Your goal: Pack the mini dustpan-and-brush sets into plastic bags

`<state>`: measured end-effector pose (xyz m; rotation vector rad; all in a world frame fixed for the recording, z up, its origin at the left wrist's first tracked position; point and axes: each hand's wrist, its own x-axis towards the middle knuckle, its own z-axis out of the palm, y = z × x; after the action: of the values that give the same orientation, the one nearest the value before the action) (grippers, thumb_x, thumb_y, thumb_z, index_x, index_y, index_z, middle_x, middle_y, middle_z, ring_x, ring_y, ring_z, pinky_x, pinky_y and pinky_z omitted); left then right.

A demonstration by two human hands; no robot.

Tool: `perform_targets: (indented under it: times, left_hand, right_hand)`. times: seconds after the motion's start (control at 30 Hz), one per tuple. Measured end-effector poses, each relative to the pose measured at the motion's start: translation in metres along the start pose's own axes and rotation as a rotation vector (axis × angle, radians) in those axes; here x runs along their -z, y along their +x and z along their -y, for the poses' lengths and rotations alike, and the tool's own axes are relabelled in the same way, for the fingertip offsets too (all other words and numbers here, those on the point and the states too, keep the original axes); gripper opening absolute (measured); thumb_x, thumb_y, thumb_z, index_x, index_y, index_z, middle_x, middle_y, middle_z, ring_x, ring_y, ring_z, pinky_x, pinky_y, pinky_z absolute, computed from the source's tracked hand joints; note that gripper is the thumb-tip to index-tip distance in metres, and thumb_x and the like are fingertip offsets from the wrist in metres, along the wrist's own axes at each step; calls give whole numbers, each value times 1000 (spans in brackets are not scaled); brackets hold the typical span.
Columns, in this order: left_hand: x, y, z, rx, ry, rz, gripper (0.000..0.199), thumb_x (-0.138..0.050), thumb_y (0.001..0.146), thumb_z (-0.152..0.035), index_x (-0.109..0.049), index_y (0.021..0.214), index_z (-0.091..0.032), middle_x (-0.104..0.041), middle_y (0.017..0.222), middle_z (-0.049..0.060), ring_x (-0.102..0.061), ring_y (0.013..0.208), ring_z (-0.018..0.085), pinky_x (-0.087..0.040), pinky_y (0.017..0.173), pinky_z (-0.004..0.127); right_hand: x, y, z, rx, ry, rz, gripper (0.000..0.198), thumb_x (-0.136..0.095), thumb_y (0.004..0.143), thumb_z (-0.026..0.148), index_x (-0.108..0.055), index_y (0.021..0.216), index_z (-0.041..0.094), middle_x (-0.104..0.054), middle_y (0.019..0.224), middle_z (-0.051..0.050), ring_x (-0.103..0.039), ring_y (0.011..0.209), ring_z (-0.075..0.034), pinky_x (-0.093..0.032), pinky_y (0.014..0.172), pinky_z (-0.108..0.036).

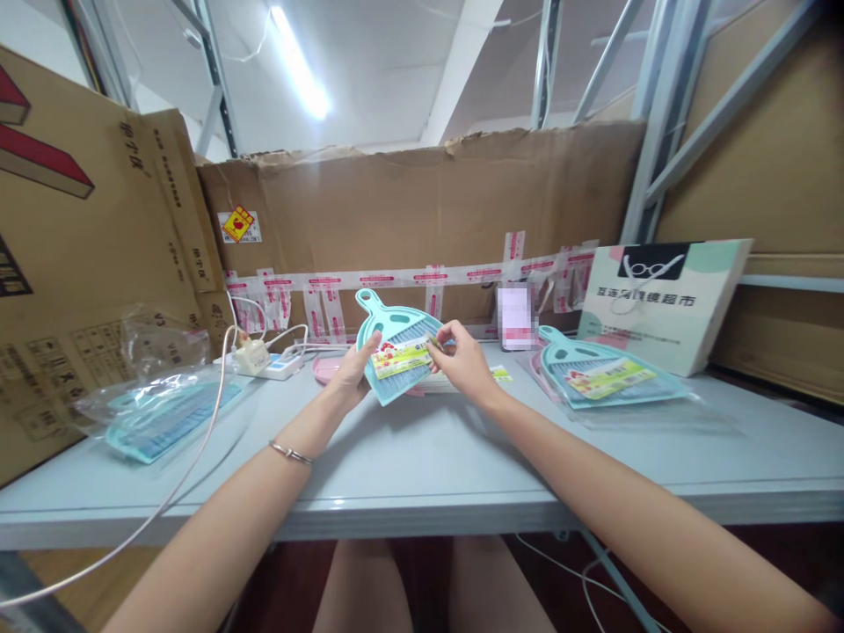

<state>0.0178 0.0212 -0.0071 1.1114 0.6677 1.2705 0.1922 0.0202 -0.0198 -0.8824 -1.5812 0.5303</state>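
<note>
Gripping the turquoise dustpan-and-brush set by its edge above the gray table, your left hand presumably steadies it with its face toward you, leaving your right hand to pinch the end of its printed label card. A second turquoise set lies at right, label upward, apparently stable on its broad pan.

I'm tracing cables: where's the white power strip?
In the head view, the white power strip sits on the table, left of the left hand, near the taped carton.
</note>
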Motion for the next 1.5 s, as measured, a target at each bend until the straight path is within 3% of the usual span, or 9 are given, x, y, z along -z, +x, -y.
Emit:
perform_targets:
  times: [0.23, 0.43, 0.7, 0.83, 0.97, 1.03, 1.1, 1.23, 1.5]
  left_hand:
    - [-5, -6, -2, -68, 61, 16, 65, -78, 50, -13, -53, 111, -15, -70, 86, 8, -66, 76, 26, -51, 78, 43]
    - [-3, -6, -5, -147, 103, -25, 58, -74, 56, -20, -52, 110, -16, -69, 90, 7, -65, 81, 26, -52, 76, 42]
    - [-9, -11, -3, -242, 456, -44, 46, -71, 62, -33, -57, 103, -15, -67, 96, 10, -64, 83, 26, -51, 71, 39]
    - [4, -33, -42, -468, 723, -319, 53, -71, 63, -36, -54, 110, -17, -64, 99, 9, -57, 95, 25, -43, 85, 37]
    - [59, -78, -113, -844, 1356, -914, 31, -45, 83, -38, -59, 101, -16, -64, 93, 8, -58, 84, 20, -43, 81, 35]
    - [98, -98, -138, -645, 1690, -1136, 27, -49, 80, -33, -60, 95, -13, -62, 92, 12, -55, 89, 26, -42, 79, 41]
    - [136, -112, -147, -306, 2029, -1041, 35, -56, 73, -40, -60, 94, -12, -58, 97, 15, -49, 94, 34, -41, 73, 48]
    - [179, -121, -138, -190, 2090, -889, 17, -62, 66, -30, -58, 62, -14, -53, 64, 4, -48, 70, 21, -40, 66, 37]
    - [120, -112, -157, -433, 2096, -1065, 23, -43, 81, -30, -60, 75, -16, -56, 76, 5, -44, 69, 17, -28, 56, 24]
  right_hand:
    - [-2, 2, -5, -41, -15, -83, 25, -59, 68, 34, -38, 75, 23, -47, 67, 5, -50, 51, -12, -43, 50, -28]
    - [-2, 5, -5, -262, 214, -402, 60, -74, 52, 30, -36, 99, 24, -44, 114, -6, -45, 104, -20, -43, 82, -33]
    - [-9, -4, 6, -590, 776, 4, 22, -68, 65, 24, -60, 84, 19, -69, 84, -3, -64, 75, -18, -53, 69, -32]
    - [-5, 0, 1, -608, 822, -55, 18, -65, 67, 17, -60, 84, 21, -69, 76, 3, -64, 69, -13, -53, 65, -25]
    - [-5, 1, -2, -620, 826, -67, 18, -65, 68, 14, -60, 85, 20, -70, 75, 3, -64, 67, -13, -54, 62, -25]
    - [-8, -1, -2, -625, 826, -58, 18, -65, 68, 14, -61, 84, 19, -70, 75, 2, -64, 67, -14, -54, 62, -26]
    - [-10, -2, -1, -628, 824, -49, 18, -65, 67, 13, -61, 83, 18, -70, 73, 0, -65, 66, -15, -54, 62, -28]
    - [-12, -4, -1, -624, 818, -34, 17, -65, 68, 13, -61, 84, 18, -70, 72, -1, -65, 65, -16, -55, 61, -29]
    - [-5, 0, 6, -588, 832, -67, 19, -66, 66, 12, -62, 83, 19, -70, 73, 1, -65, 67, -15, -55, 60, -26]
